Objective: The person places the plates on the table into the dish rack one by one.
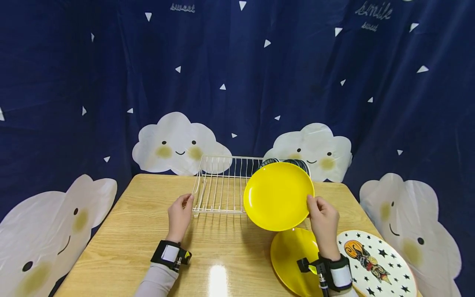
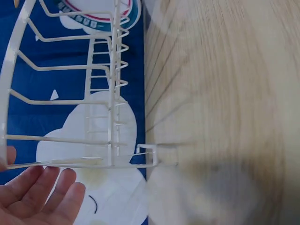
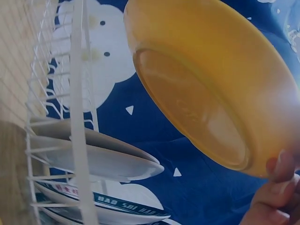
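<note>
My left hand holds the left end of a white wire dish rack. In the left wrist view its fingers lie beneath the rack's end wire, the thumb at the rail. A yellow plate is held up in front of the rack's right part, its rim pinched by my right hand. The right wrist view shows this plate's underside with its foot ring. Behind it, white plates and plates with green lettered rims stand tilted in the rack, partly hidden in the head view.
Another yellow plate lies on the wooden table below the right hand, partly covered by the forearm. To its right is a white plate with black stars and a cartoon figure. A dark blue curtain with clouds hangs behind.
</note>
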### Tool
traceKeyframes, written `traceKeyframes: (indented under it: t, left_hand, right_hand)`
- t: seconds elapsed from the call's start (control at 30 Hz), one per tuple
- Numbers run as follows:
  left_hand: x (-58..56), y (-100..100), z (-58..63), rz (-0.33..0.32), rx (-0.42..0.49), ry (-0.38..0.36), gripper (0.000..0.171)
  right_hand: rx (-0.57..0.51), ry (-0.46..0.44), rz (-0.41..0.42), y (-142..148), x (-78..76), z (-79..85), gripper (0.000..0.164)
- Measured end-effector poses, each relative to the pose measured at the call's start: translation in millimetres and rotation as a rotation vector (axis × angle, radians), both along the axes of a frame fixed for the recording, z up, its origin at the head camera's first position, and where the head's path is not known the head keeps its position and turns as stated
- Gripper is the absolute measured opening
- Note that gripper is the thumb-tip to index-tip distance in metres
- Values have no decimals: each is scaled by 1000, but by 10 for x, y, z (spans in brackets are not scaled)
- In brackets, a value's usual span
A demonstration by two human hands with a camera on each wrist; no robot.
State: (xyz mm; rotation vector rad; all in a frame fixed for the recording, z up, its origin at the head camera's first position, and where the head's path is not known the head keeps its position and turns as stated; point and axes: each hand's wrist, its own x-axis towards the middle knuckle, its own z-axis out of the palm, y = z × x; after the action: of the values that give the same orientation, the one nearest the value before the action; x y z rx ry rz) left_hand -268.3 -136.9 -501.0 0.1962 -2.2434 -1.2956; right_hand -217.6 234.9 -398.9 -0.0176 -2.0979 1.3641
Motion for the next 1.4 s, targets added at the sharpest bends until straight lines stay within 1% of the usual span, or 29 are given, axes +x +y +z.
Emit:
traceKeyframes:
  t: [0.1, 0.2, 0.27, 0.53, 0.63, 0.77, 0.87, 0.97, 1.03, 1.23, 1.33, 1.4]
  left_hand:
    - [-13, 9, -11, 12, 44, 13, 29]
    - [-12, 13, -28, 17, 47, 35, 27]
    - [-8, 14, -35, 18, 52, 51, 26]
    - [-29, 11, -60, 43, 77, 65, 25]
    - [-27, 17, -49, 50, 90, 65, 25]
    - [-26, 28, -56, 72, 97, 59, 25]
    - [-32, 36, -67, 91, 97, 59, 24]
    - [-40, 42, -77, 97, 97, 63, 23]
    - [-42, 46, -82, 96, 96, 65, 23]
    - [-43, 57, -83, 83, 94, 74, 23]
    - [-38, 63, -78, 78, 87, 81, 23]
    - [-33, 66, -77, 79, 84, 84, 22]
  right_hand:
    - [92, 129, -35, -47, -61, 34, 36]
    - [174, 240, -61, -81, -135, 71, 37]
    - [218, 294, -76, -108, -187, 106, 38]
    - [374, 448, -125, -282, -471, 267, 36]
    - [454, 473, -137, -358, -573, 285, 36]
    - [570, 505, -126, -477, -697, 269, 33]
    - [636, 514, -121, -572, -790, 240, 33]
    - [674, 495, -127, -656, -876, 191, 34]
    - [694, 463, -129, -704, -926, 146, 34]
    - [744, 346, -122, -825, -1005, 17, 26]
    - [767, 313, -128, -870, -1035, -47, 27]
    - [773, 307, -126, -899, -1046, -83, 28]
